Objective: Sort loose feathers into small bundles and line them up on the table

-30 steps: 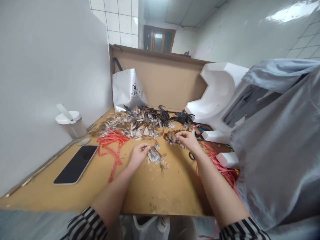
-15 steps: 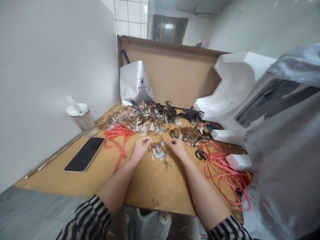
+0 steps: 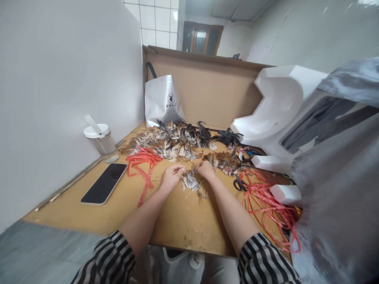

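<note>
1. Left sleeve (image 3: 111,252): striped fabric, dark, near-black bands alternating with pale greyish ones.
2. Right sleeve (image 3: 265,258): the same striped cloth, its bands curving and bending where the fabric folds.
3. Both sleeves look loose and roomy, creased, and end partway along the arms.
4. Left forearm (image 3: 145,217) and right forearm (image 3: 232,213): bare beyond the striped edges, tapering towards the wrists.
5. Left hand (image 3: 172,177) and right hand (image 3: 206,170): bare.
6. Trousers (image 3: 217,270): pale, greyish-beige, blurred.

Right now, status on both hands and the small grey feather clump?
Left hand, right hand: at the grey feather clump, grip unclear. Clump low between them. Brown feathers beyond right hand; red strips farther right.
</note>
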A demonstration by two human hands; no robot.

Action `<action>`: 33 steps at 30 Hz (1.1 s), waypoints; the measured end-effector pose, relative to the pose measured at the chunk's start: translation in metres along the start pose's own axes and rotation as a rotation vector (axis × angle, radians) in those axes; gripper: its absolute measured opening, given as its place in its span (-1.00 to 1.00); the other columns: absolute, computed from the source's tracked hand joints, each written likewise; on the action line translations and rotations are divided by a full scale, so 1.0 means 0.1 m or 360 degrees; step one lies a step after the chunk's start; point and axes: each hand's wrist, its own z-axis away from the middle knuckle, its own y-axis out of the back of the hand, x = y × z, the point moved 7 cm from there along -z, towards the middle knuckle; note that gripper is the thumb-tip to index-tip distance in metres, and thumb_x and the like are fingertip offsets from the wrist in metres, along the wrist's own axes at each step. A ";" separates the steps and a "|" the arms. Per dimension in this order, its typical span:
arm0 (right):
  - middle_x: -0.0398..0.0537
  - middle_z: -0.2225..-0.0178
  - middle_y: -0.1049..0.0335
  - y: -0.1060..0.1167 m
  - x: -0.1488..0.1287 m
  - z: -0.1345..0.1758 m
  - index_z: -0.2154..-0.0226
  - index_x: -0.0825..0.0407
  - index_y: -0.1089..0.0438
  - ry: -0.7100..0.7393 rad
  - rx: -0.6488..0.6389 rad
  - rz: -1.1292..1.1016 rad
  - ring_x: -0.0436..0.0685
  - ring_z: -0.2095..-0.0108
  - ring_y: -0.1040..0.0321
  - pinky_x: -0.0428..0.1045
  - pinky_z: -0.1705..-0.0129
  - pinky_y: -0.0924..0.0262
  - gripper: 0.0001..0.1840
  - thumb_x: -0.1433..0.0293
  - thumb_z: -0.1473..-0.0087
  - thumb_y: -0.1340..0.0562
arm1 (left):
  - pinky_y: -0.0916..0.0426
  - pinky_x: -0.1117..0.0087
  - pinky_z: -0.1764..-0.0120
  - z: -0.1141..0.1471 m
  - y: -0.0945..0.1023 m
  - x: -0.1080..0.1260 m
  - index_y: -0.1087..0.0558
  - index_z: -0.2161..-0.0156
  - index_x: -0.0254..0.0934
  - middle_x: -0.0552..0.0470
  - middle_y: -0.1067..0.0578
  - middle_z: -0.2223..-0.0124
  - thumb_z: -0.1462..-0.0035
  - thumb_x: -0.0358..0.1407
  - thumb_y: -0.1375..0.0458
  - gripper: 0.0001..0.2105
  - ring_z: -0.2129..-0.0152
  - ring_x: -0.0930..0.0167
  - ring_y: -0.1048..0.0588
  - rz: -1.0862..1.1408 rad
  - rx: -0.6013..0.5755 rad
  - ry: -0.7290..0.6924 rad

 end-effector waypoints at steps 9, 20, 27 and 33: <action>-0.17 0.69 -0.24 0.23 -0.03 0.31 0.59 0.12 -0.35 0.0090 0.0124 -0.0896 -0.08 0.69 -0.05 -0.14 0.62 0.05 -0.74 0.23 0.28 -0.19 | -0.24 0.52 0.57 0.06 -0.07 0.09 -0.41 0.44 -0.37 0.03 -0.44 0.53 0.16 -0.25 -0.14 -0.81 0.67 0.53 -0.33 0.0060 -0.0067 -0.0005; -0.14 0.62 -0.26 0.28 -0.42 0.65 0.57 0.08 -0.31 0.0503 0.0247 -0.0731 -0.04 0.60 -0.11 -0.14 0.54 -0.02 -0.80 0.28 0.14 -0.11 | -0.23 0.53 0.56 0.12 -0.14 0.14 -0.43 0.43 -0.38 0.04 -0.43 0.55 0.27 -0.23 -0.24 -0.74 0.66 0.54 -0.32 0.0117 -0.0195 0.0038; -0.16 0.63 -0.26 0.15 -0.40 0.63 0.54 0.07 -0.31 0.0439 0.0136 -0.0942 -0.04 0.62 -0.12 -0.13 0.55 -0.02 -0.75 0.21 0.13 -0.13 | -0.18 0.54 0.61 0.11 -0.16 0.08 -0.43 0.49 -0.38 0.08 -0.39 0.65 0.32 -0.25 -0.26 -0.76 0.72 0.56 -0.28 0.0152 -0.0230 0.0159; -0.22 0.70 -0.22 -0.01 -0.36 0.60 0.50 0.08 -0.33 0.0174 -0.0197 -0.1373 -0.10 0.70 0.00 -0.16 0.65 0.10 -0.67 0.14 0.19 -0.20 | -0.12 0.57 0.66 0.08 -0.12 0.04 -0.42 0.47 -0.37 0.06 -0.43 0.59 0.29 -0.23 -0.25 -0.75 0.73 0.59 -0.28 0.0221 -0.0171 0.0244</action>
